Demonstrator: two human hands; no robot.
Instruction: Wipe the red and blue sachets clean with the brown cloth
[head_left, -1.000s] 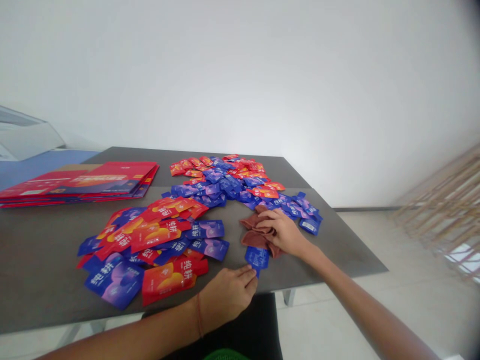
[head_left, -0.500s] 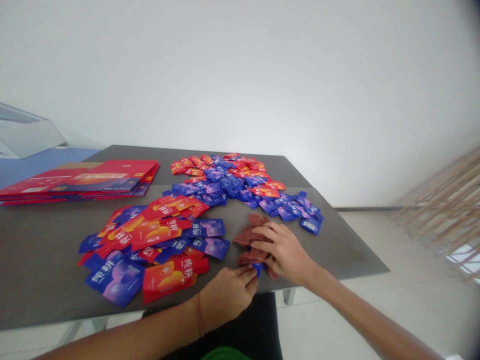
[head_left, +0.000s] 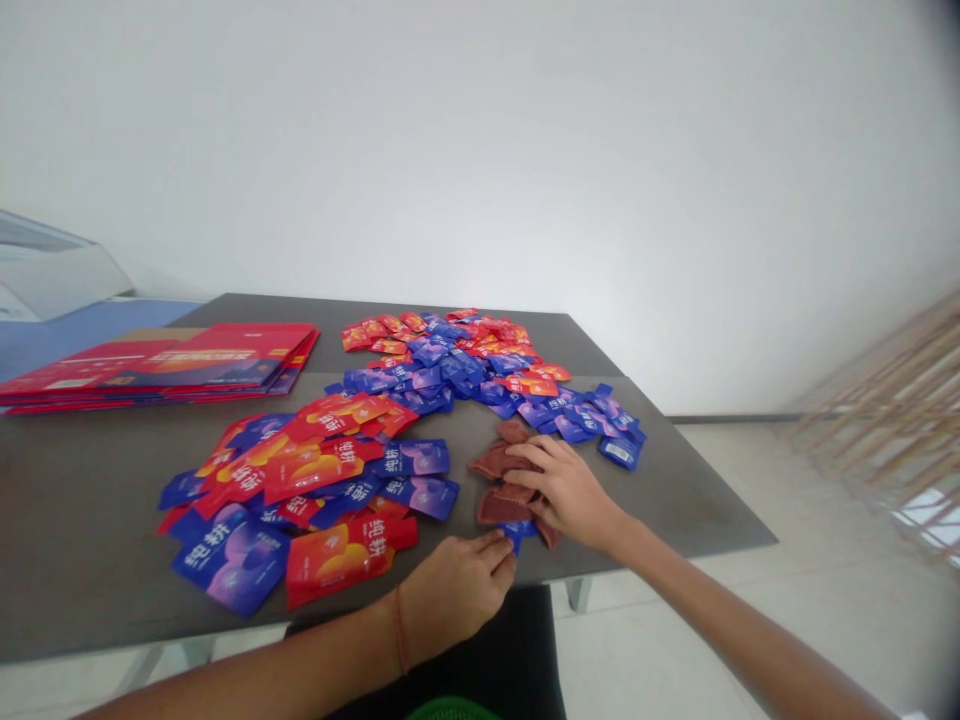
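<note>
Two large white Chinese characters, apparently 纯耕, are standing on the frontmost blue packet point(head_left: 231, 562) and on the red packet point(head_left: 341, 562) beside it. A barcode is showing on the right-hand blue packet point(head_left: 620, 452), while pale print on the stacked red folders point(head_left: 225, 352) is blurring beyond reading.

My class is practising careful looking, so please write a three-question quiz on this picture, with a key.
1. What lies under the right hand?
2. True or false: the red stack lies to the left of both hands.
3. Fill in: the left hand touches a ____ sachet.

Key: 1. A brown cloth. 2. True. 3. Blue.
</note>
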